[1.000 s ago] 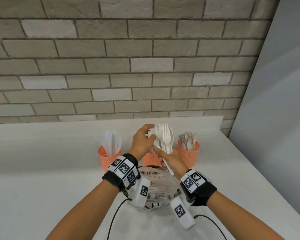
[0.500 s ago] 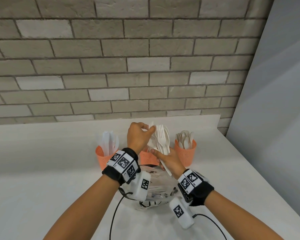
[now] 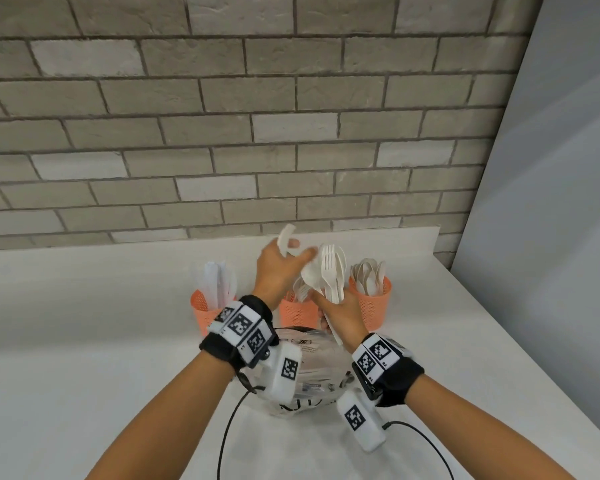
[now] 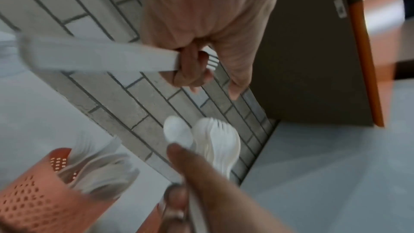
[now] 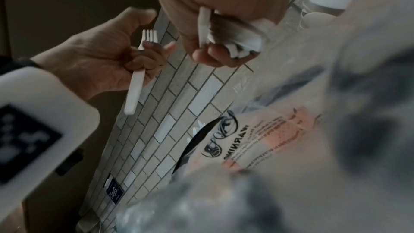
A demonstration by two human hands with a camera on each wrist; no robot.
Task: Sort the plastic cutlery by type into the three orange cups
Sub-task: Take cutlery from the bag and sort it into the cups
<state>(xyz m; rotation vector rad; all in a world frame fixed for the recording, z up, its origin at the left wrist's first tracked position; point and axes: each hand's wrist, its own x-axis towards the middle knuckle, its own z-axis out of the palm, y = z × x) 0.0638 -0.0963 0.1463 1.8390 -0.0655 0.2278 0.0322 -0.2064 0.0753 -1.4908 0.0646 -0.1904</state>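
Head view: the left hand (image 3: pixel 278 271) is raised above the middle cup (image 3: pixel 297 313), its fingers curled round a single white fork (image 3: pixel 286 241) that looks blurred here; the right wrist view shows the tines poking out above the fingers. At its 3 o'clock, the right hand (image 3: pixel 342 315) clenches a bunch of cutlery (image 3: pixel 329 275) upright, forks and spoons fanned out. Three orange cups stand in a row on the white counter (image 3: pixel 84 323): the left cup (image 3: pixel 203 311) at 9 o'clock holds knives, the right cup (image 3: pixel 373 303) at 3 o'clock holds spoons. A clear plastic bag (image 3: pixel 312 375) lies at 6 o'clock, below the wrists.
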